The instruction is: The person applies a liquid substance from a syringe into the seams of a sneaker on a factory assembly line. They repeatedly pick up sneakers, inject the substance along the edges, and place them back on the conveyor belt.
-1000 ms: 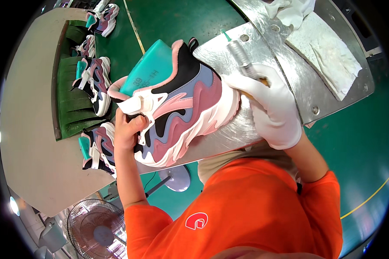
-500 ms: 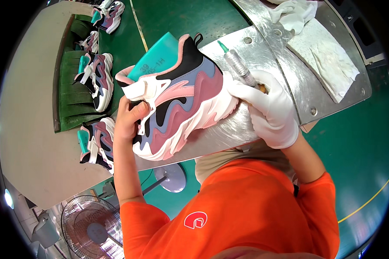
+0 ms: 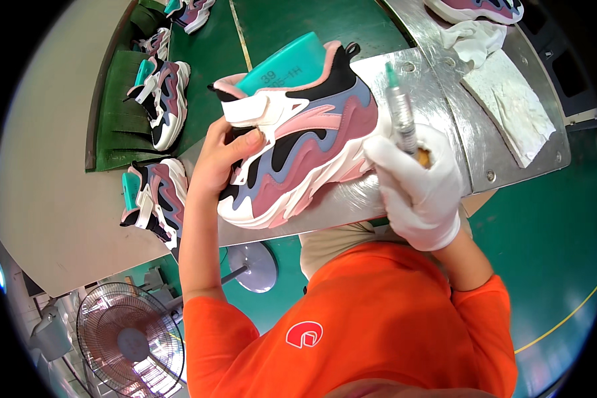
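Observation:
My bare left hand (image 3: 229, 156) grips a sneaker (image 3: 312, 136) at its front, thumb over the upper beside the white strap. The sneaker is purple, pink, blue-grey and black with a chunky white-and-pink sole, and a teal shoe last (image 3: 286, 64) fills its opening. My right hand (image 3: 421, 186), in a white glove, is closed round a clear syringe (image 3: 401, 113) with a green tip. The syringe points away from me, nearly upright in the picture, beside the heel. Gloved fingertips are close to the heel's sole; whether they touch it I cannot tell.
Under the sneaker is a metal work plate (image 3: 351, 199). At right lie a white pad (image 3: 511, 106) and a crumpled cloth (image 3: 474, 41), with another sneaker (image 3: 477, 9) beyond. Similar sneakers (image 3: 169, 106) stand at left by a green belt (image 3: 113, 126). A fan (image 3: 131, 345) stands lower left.
The syringe has turned more upright, and its tip has moved right, away from the sneaker's collar. My view has shifted, bringing another sneaker in at the top right. Both holds are unchanged.

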The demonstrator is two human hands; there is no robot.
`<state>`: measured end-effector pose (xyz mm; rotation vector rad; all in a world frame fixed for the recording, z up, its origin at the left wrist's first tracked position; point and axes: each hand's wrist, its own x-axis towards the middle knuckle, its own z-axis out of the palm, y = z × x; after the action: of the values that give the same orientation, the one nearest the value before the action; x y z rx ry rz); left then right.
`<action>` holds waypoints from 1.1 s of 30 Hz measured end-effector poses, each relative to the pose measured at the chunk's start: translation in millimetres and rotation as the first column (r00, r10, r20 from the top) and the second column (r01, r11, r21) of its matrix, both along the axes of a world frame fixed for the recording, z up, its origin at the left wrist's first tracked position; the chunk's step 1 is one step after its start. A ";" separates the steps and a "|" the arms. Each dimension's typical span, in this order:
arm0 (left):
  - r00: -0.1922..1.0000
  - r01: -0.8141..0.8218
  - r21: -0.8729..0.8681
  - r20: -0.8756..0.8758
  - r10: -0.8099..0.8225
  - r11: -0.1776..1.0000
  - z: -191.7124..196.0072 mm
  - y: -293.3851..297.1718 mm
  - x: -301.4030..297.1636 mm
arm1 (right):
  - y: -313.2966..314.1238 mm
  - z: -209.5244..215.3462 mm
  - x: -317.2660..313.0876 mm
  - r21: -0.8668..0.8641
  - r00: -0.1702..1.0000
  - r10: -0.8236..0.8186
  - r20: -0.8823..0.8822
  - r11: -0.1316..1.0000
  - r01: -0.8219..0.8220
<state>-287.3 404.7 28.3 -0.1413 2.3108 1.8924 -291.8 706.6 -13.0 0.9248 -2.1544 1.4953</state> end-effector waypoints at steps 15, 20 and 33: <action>0.993 0.060 -0.021 -0.102 -0.062 0.998 3.5 17.0 9.7 | -1.2 6.7 4.8 0.221 0.881 -0.028 -0.473 0.964 0.150; 0.984 -0.061 -0.023 -0.172 0.056 0.998 2.2 29.8 24.6 | 29.3 -5.8 22.2 0.051 0.934 -0.269 -0.234 0.956 0.288; 0.620 0.074 -0.887 -0.317 -0.718 0.456 24.7 52.2 55.5 | 65.6 -29.3 -5.0 -0.102 0.953 -0.166 0.255 0.975 0.197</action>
<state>-231.8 456.9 53.0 1.1509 3.0495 0.4508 -296.9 772.2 -42.3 0.5045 -2.2103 1.7029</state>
